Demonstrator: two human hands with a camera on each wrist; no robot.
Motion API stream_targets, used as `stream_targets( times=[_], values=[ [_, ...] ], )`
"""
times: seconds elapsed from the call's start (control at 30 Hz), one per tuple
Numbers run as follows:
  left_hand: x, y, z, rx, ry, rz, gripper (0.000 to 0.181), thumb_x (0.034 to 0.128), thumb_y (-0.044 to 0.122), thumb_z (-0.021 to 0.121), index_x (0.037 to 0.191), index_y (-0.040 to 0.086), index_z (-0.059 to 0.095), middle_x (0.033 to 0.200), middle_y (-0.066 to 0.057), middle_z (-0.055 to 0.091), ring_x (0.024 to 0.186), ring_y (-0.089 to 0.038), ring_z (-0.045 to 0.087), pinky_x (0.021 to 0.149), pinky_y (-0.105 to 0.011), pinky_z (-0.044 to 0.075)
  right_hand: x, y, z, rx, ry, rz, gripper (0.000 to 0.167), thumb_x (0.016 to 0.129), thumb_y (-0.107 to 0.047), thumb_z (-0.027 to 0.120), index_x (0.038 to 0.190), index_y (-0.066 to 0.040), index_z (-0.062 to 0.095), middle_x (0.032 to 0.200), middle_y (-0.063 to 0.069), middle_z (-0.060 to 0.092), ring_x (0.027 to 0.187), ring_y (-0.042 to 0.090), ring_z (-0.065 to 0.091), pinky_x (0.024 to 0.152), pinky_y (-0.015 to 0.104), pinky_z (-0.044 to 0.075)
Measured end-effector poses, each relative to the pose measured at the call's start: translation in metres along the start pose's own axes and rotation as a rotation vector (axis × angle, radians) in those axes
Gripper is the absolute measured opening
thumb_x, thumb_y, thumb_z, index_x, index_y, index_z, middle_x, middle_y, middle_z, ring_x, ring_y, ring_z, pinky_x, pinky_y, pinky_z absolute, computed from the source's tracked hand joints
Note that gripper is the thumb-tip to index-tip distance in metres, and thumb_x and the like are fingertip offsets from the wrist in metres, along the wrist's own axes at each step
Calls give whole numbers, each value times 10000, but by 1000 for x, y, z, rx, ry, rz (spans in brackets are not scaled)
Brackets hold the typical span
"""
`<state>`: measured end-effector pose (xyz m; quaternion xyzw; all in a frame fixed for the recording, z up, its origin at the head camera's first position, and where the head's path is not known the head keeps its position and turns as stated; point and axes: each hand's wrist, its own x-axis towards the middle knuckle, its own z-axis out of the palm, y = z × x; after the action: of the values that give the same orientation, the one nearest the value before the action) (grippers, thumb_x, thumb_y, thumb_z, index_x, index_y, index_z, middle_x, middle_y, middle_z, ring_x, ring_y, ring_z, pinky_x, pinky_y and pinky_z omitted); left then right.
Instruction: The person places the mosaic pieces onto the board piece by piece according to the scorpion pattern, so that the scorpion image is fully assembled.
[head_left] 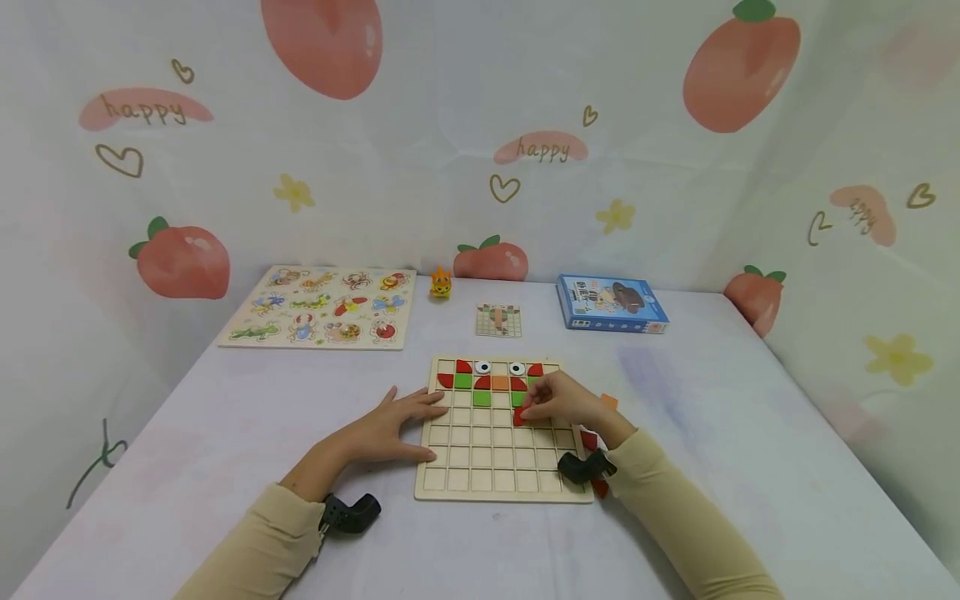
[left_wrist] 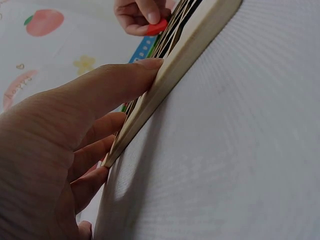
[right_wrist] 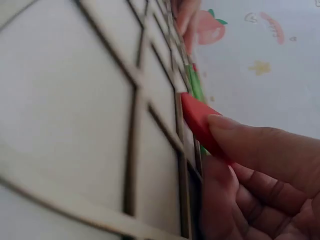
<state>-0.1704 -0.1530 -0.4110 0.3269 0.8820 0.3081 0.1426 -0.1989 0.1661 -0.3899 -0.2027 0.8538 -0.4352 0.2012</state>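
A wooden grid board (head_left: 482, 458) lies flat at the middle of the table. Its upper rows hold red, green and orange pieces plus two eye pieces (head_left: 517, 368). My right hand (head_left: 564, 400) pinches a red piece (right_wrist: 202, 122) between thumb and fingers, with one edge down at a square below the right green piece (head_left: 517, 399). My left hand (head_left: 386, 427) rests its spread fingers on the board's left edge. In the left wrist view, the left thumb (left_wrist: 125, 80) touches the rim. Part of the board's right side is hidden under the right hand and wrist.
Loose red pieces (head_left: 589, 440) and an orange one (head_left: 609, 402) lie right of the board, partly covered by the right arm. Behind it are a small pattern card (head_left: 513, 330), an insect puzzle board (head_left: 285, 325), an orange figurine (head_left: 441, 285) and a blue box (head_left: 611, 304).
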Motion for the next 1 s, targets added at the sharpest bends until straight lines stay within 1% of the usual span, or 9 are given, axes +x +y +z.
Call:
stream_targets(
  times=[0.07, 0.17, 0.3, 0.43, 0.6, 0.67, 0.8, 1.0],
  values=[
    [0, 0, 0, 3, 2, -1, 708, 764, 479, 714, 1358, 160, 497, 1526, -16, 298, 1445, -267, 168, 1134, -598, -59, 0, -1, 2, -1, 16, 12, 143, 822, -110, 702, 839, 28, 666, 727, 55, 644, 622, 96, 521, 609, 230, 458],
    [0, 0, 0, 8, 5, -5, 707, 763, 480, 713, 1358, 165, 497, 1527, -13, 297, 1445, -267, 168, 1136, -594, -58, 0, -1, 3, -32, 31, -12, 137, 827, -111, 696, 834, 23, 672, 714, 71, 636, 610, 106, 508, 594, 240, 449],
    [-1, -1, 0, 3, 7, -6, 707, 764, 481, 712, 1360, 168, 495, 1528, -14, 295, 1445, -267, 166, 1138, -589, -60, -1, -3, 5, -73, 48, -25, 129, 834, -120, 689, 831, 8, 682, 715, 89, 634, 612, 121, 507, 601, 262, 448],
    [-1, -1, 0, -1, 7, -2, 709, 766, 481, 710, 1363, 169, 491, 1528, -15, 294, 1446, -270, 163, 1137, -589, -63, -1, -4, 7, -100, 74, -6, 121, 831, -128, 695, 822, -7, 688, 719, 82, 638, 620, 124, 515, 612, 263, 451],
    [0, -1, 0, 9, 10, 3, 706, 767, 479, 710, 1363, 169, 492, 1527, -17, 296, 1445, -271, 168, 1136, -593, -59, 0, -4, 8, -134, 119, 30, 110, 819, -140, 710, 803, -35, 685, 718, 50, 644, 622, 101, 529, 612, 235, 452],
    [0, -1, 0, 9, 7, 3, 708, 767, 482, 709, 1362, 166, 492, 1527, -20, 298, 1444, -274, 169, 1135, -596, -59, -1, -4, 8, -134, 128, 48, 100, 814, -136, 715, 800, -42, 684, 722, 39, 649, 628, 95, 541, 615, 230, 460],
    [0, -1, 0, 8, 2, 2, 712, 765, 486, 709, 1362, 164, 493, 1527, -20, 297, 1443, -276, 170, 1134, -598, -59, -2, -4, 9, -115, 123, 56, 83, 806, -109, 718, 809, -34, 681, 736, 43, 656, 644, 101, 565, 625, 246, 483],
    [0, 0, 0, 8, 4, 7, 710, 765, 478, 712, 1359, 155, 495, 1526, -25, 299, 1443, -277, 170, 1131, -604, -58, -3, -3, 8, -113, 124, 52, 87, 803, -106, 721, 826, -35, 677, 774, 41, 673, 670, 95, 590, 663, 244, 507]
  ],
)
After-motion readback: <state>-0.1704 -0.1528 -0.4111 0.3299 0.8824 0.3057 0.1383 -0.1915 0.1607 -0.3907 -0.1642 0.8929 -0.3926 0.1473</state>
